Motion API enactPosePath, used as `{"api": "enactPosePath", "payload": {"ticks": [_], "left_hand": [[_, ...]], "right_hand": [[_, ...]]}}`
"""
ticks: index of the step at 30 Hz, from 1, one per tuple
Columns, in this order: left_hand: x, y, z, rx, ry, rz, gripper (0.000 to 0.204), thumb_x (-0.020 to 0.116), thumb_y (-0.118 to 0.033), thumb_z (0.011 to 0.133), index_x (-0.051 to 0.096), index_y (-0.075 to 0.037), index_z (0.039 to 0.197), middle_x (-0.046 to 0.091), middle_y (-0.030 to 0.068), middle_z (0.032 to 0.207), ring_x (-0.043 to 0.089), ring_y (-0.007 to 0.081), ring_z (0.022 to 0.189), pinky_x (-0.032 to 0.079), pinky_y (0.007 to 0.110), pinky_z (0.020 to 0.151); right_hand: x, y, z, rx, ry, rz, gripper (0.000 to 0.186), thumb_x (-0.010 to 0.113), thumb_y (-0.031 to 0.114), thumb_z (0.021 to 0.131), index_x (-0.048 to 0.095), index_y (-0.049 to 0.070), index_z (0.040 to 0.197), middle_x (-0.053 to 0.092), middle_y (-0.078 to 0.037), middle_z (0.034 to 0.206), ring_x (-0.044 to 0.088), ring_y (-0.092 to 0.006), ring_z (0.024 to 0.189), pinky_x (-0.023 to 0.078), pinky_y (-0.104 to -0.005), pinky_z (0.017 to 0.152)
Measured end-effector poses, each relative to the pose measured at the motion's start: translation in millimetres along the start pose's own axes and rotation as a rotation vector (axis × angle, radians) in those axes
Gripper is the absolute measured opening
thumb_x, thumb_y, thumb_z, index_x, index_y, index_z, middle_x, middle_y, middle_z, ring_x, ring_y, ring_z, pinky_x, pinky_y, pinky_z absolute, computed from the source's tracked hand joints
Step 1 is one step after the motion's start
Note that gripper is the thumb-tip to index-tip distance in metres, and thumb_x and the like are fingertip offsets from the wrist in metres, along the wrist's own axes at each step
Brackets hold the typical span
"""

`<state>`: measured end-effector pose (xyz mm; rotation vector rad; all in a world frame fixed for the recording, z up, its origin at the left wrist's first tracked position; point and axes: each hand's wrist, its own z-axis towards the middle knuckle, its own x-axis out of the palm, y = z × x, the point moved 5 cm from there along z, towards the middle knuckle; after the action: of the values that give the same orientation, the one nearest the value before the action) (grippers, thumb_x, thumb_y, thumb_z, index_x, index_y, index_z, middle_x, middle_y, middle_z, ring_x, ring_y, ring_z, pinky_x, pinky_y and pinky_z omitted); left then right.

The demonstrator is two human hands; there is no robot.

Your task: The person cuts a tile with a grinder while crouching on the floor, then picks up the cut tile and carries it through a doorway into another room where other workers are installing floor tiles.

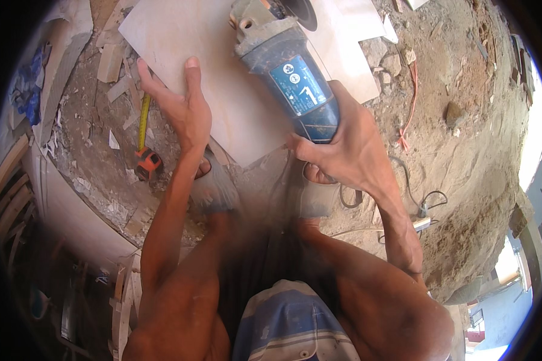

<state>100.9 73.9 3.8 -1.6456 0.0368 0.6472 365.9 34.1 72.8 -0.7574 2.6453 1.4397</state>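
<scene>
Right hand [343, 147] wrapped around blue angle grinder [289, 72], disc over far part of pale tile [186, 36]. Left hand [183, 105] spread flat, pressing tile near its left edge. Tile lying on dusty rubble ground [464, 120]. Yellow tape measure [146, 150] just left of the tile. Tile offcuts [111, 63], stones, orange cord [411, 102] scattered around.

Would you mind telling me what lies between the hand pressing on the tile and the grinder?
Head view: only bare tile lies between the left hand and the grinder, gripped by the right hand.
</scene>
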Motion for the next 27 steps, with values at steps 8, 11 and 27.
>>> {"api": "enactPosePath", "payload": {"ticks": [8, 11, 27], "left_hand": [[0.0, 1.3, -0.2, 0.018, -0.002, -0.016, 0.095, 0.075, -0.028, 0.111, 0.015, 0.011, 0.172, 0.029, 0.0389, 0.174, 0.042, 0.0415, 0.157, 0.036, 0.048, 0.13], [-1.2, 5.5, 1.0, 0.007, 0.019, 0.039, 0.097, 0.074, -0.026, 0.111, 0.009, 0.008, 0.174, 0.031, 0.0362, 0.171, 0.048, 0.04, 0.152, 0.043, 0.047, 0.126], [-1.9, 6.4, 0.1, 0.018, 0.021, 0.058, 0.097, 0.074, -0.03, 0.111, 0.01, 0.007, 0.174, 0.03, 0.0367, 0.173, 0.048, 0.0405, 0.153, 0.041, 0.048, 0.127]], "right_hand": [[-0.8, -2.9, -6.1, 0.008, 0.011, 0.032, 0.062, 0.085, 0.012, 0.088, 0.057, -0.013, 0.138, 0.079, -0.013, 0.086, 0.075, -0.0176, 0.059, 0.064, -0.0323, 0.053], [-1.0, -4.6, -7.4, 0.017, 0.012, 0.032, 0.06, 0.084, 0.011, 0.089, 0.057, -0.013, 0.137, 0.078, -0.012, 0.084, 0.074, -0.0169, 0.058, 0.063, -0.0322, 0.053], [-2.2, -10.6, -20.2, 0.049, 0.024, 0.046, 0.056, 0.085, 0.009, 0.089, 0.057, -0.01, 0.134, 0.074, -0.008, 0.075, 0.073, -0.0143, 0.06, 0.059, -0.0316, 0.055]]}}
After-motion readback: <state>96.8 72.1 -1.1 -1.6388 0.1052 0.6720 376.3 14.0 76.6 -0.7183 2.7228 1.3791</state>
